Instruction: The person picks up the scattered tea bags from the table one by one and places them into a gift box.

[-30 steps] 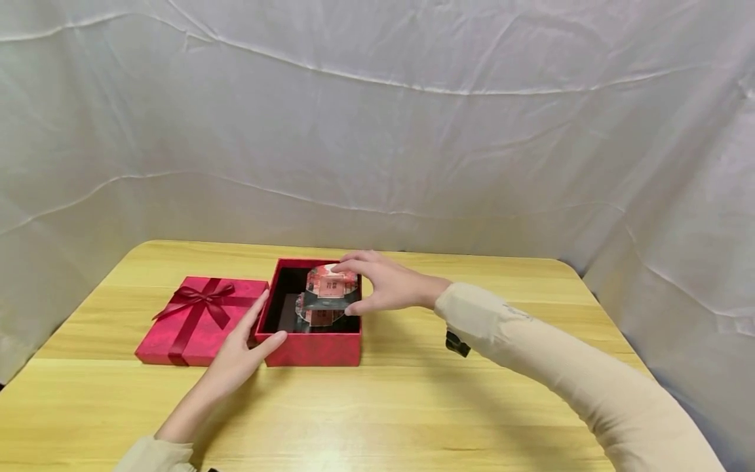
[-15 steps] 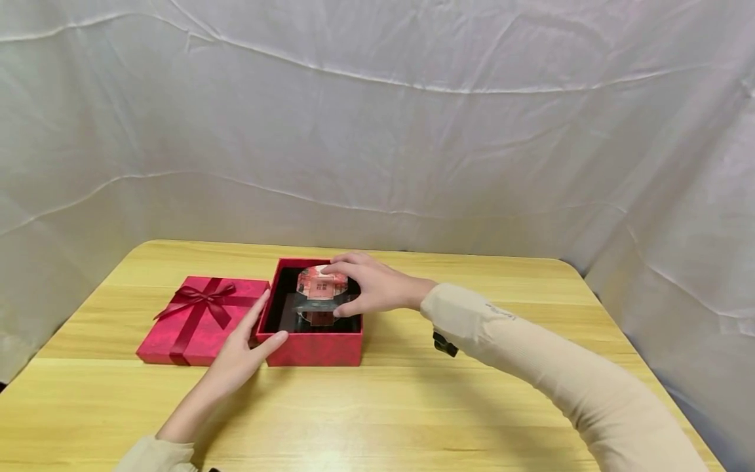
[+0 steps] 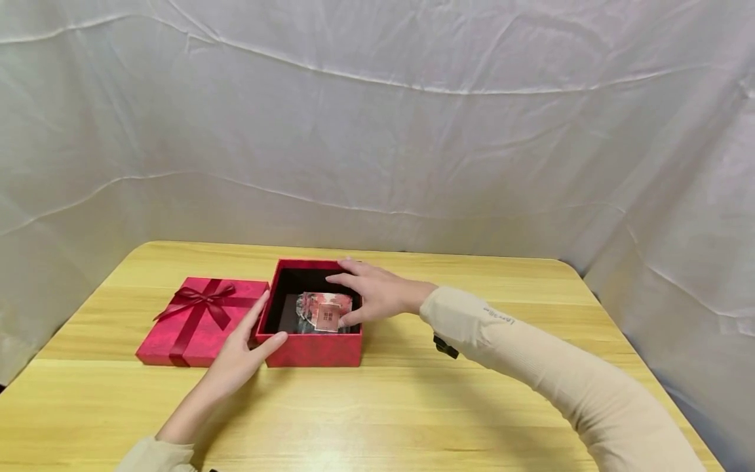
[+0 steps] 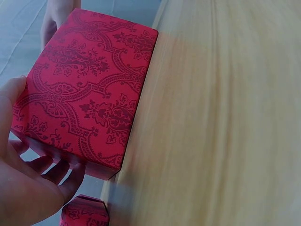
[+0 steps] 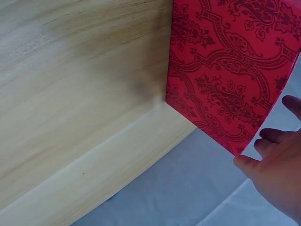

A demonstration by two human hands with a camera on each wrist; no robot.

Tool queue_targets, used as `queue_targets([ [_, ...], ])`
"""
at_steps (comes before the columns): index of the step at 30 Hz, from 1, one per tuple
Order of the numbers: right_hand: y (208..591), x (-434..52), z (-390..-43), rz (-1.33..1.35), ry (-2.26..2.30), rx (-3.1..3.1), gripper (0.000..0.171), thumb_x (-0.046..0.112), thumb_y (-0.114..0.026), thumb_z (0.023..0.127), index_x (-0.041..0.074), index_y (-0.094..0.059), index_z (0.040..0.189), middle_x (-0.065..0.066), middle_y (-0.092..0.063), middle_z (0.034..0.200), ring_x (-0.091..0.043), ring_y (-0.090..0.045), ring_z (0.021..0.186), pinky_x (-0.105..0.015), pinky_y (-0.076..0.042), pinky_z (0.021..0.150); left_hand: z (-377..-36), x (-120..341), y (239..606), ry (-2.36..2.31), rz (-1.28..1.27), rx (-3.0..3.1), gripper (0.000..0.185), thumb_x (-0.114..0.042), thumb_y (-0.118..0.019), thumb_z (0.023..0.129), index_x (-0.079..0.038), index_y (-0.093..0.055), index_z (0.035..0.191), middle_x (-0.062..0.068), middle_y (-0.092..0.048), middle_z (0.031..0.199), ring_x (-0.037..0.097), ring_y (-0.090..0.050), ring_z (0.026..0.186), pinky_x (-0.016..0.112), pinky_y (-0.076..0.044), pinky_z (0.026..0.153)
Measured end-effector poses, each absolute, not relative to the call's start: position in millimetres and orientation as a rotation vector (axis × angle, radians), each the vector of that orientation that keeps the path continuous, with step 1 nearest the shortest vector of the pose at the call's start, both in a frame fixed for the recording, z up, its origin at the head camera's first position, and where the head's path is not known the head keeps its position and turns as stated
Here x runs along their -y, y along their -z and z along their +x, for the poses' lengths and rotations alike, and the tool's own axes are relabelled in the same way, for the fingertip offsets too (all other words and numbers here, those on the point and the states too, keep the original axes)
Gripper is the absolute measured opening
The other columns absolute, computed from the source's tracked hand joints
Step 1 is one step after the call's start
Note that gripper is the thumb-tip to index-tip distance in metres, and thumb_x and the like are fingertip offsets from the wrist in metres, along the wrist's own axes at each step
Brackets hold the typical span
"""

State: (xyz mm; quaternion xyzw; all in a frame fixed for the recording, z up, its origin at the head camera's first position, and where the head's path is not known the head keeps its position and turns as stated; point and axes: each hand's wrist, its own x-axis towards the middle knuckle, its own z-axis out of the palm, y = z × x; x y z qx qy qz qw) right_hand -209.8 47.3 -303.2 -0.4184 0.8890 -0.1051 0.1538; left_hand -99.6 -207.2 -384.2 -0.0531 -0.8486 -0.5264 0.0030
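The left hand [image 3: 238, 354] is resting against the near left corner of the open red box [image 3: 311, 349], its fingers lying straight along the left wall and its thumb pressing the front wall, so this grip is released rather than curled round anything; the left wrist view is showing the same hand [image 4: 23, 188] cupping the box's patterned wall [image 4: 89, 94]. The right hand [image 3: 371, 293] is reaching over the box's right wall, its fingers spreading above the dark inside and its thumb touching a clear packet with a pink and red label [image 3: 323, 311], which is lying inside the box towards the near right corner. Whether this grip is pinching the packet or only touching it, I cannot tell. In the right wrist view the fingertips [image 5: 270, 136] are hovering just past the box's upper edge [image 5: 225, 84]. The box is sitting on the wooden worktop [image 3: 413, 406], and its red lid with a dark ribbon bow [image 3: 200, 318] is lying just beside it on the left. A creased white cloth [image 3: 377, 131] is hanging behind the far edge.
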Motion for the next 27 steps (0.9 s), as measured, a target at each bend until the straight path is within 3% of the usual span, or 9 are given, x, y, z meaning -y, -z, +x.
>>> queue_targets([
  [10,295,-59,-214,-1.165,0.481,-2.616,0.067,0.038,-0.065,0.092,0.016,-0.038,0.150,-0.010,-0.019,0.158,-0.028,-0.020,0.143,-0.046,-0.022,0.113,-100,209,383,1.623,-0.156,2.667,0.080,-0.034,-0.062,0.095,-0.025,-0.013,0.157,0.015,-0.018,0.158,0.043,-0.019,0.140,0.068,-0.024,0.103],
  [14,294,-76,-213,-1.114,0.561,-2.634,0.067,0.040,-0.062,0.094,0.018,-0.035,0.151,-0.008,-0.019,0.159,-0.028,-0.019,0.143,-0.051,-0.023,0.112,-102,206,382,1.601,-0.182,2.643,0.081,-0.031,-0.065,0.093,-0.017,-0.017,0.156,0.017,-0.017,0.158,0.042,-0.019,0.140,0.067,-0.024,0.103],
  [19,306,-105,-208,-1.086,0.629,-2.665,0.067,0.039,-0.060,0.095,0.013,-0.034,0.151,-0.014,-0.020,0.157,-0.032,-0.020,0.143,-0.052,-0.024,0.111,-104,207,379,1.622,-0.223,2.607,0.082,-0.026,-0.067,0.092,-0.012,-0.018,0.156,0.017,-0.013,0.158,0.043,-0.028,0.136,0.062,-0.029,0.104],
  [23,322,-131,-199,-1.074,0.601,-2.723,0.070,0.038,-0.062,0.094,0.007,-0.033,0.150,-0.020,-0.019,0.156,-0.037,-0.019,0.142,-0.055,-0.023,0.111,-102,213,373,1.581,-0.233,2.660,0.080,-0.029,-0.065,0.093,-0.016,-0.017,0.156,0.016,-0.015,0.158,0.047,-0.027,0.135,0.067,-0.026,0.103],
  [27,337,-157,-185,-1.072,0.502,-2.777,0.078,0.047,-0.061,0.092,0.005,-0.032,0.151,-0.023,-0.013,0.157,-0.041,-0.012,0.143,-0.058,-0.021,0.110,-100,220,366,1.394,-0.286,2.736,0.080,-0.032,-0.064,0.093,-0.014,-0.018,0.156,0.018,-0.017,0.157,0.047,-0.023,0.137,0.072,-0.023,0.099],
])
